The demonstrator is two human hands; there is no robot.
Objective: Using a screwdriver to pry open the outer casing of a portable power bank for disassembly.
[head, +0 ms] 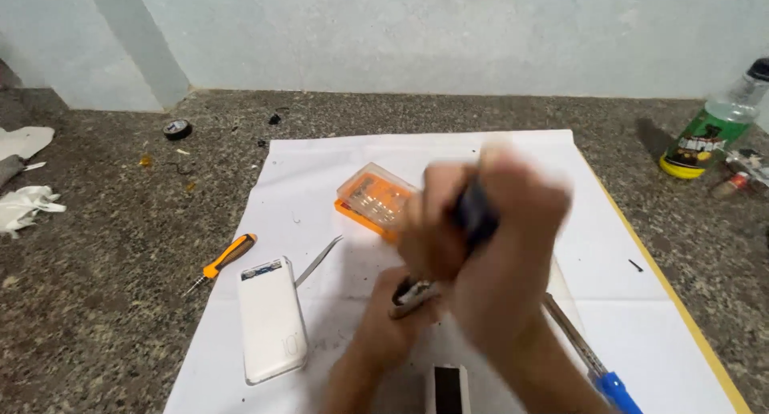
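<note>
Both hands at work over a small grey object on a white sheet, centre of the speckled stone surface.

Right hand [501,246], blurred, is closed around a dark tool handle [476,214]; its fingers [432,222] are curled tight. Left hand [392,326] lies beneath it, fingers wrapped about a small grey metallic object [412,295] pressed to the white sheet [641,334]; the object's exact kind cannot be told. Just beyond the fingers stands an orange bit case with clear lid [374,198]. To their left lie metal tweezers [319,260], a white power bank [272,319] and, further out, an orange-handled screwdriver [224,259]. To their right lies a blue-handled tool [589,354]. A small black-and-white block [447,388] sits near the wrists. Far right, a green bottle [709,134].
</note>
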